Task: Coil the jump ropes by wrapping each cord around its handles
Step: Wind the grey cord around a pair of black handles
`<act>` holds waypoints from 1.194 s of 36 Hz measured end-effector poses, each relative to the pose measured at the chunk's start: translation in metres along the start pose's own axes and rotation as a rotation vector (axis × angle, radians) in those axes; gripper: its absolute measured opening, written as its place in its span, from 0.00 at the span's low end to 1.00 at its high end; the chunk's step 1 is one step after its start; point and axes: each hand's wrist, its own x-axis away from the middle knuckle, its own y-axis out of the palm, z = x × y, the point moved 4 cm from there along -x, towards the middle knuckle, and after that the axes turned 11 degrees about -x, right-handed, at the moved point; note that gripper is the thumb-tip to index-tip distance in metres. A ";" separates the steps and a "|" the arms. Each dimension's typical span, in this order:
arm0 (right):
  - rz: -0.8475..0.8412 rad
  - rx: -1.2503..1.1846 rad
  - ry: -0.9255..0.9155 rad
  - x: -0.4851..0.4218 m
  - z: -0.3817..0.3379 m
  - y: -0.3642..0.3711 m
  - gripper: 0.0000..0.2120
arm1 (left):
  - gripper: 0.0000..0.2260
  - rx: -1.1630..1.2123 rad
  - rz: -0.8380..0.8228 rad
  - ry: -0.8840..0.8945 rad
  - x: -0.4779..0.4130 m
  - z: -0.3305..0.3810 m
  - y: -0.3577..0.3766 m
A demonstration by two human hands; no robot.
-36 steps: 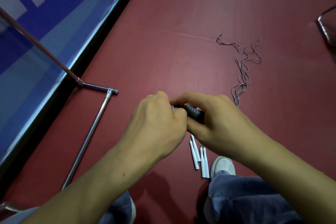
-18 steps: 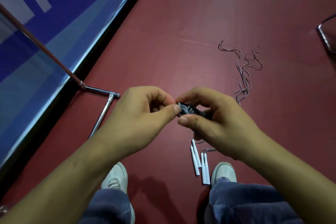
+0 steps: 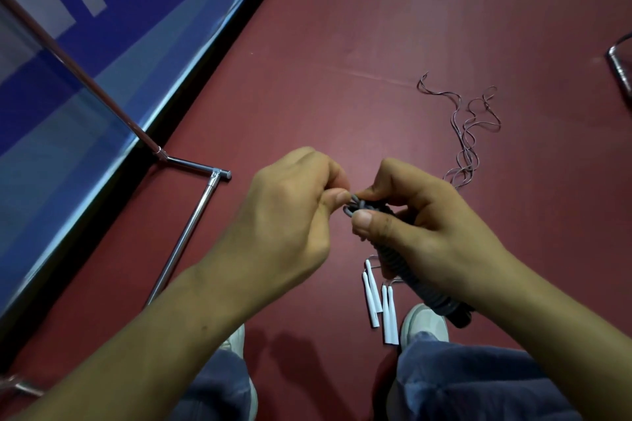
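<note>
My right hand (image 3: 424,232) grips a pair of dark jump-rope handles (image 3: 410,277) wound with grey cord; the bundle slants down toward my right shoe. My left hand (image 3: 290,212) pinches the loose grey cord end (image 3: 352,203) at the top of the bundle, fingertip to fingertip with my right thumb. On the dark red floor below my hands lie several white handles (image 3: 379,301) side by side. Their thin cords (image 3: 468,133) trail in loose tangles to the upper right.
A chrome metal frame (image 3: 191,225) stands on the floor at left, beside a blue and white panel (image 3: 85,61). My white shoes (image 3: 424,321) and blue trouser legs fill the bottom. A dark metal object (image 3: 620,61) sits at the right edge.
My hands have drawn slightly apart. The wrapped handles now show below my right hand, and my left fingers have shifted to pinch the cord end at the top.
</note>
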 end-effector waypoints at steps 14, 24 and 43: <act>-0.024 -0.118 -0.005 -0.004 -0.006 0.003 0.13 | 0.07 0.599 -0.129 -0.429 0.000 -0.013 0.011; -0.032 -0.134 -0.025 -0.009 -0.007 0.014 0.13 | 0.10 0.602 -0.059 -0.485 0.000 -0.021 0.010; -0.154 -0.196 -0.168 -0.045 -0.077 0.081 0.13 | 0.09 0.385 0.005 -0.406 -0.021 -0.046 -0.113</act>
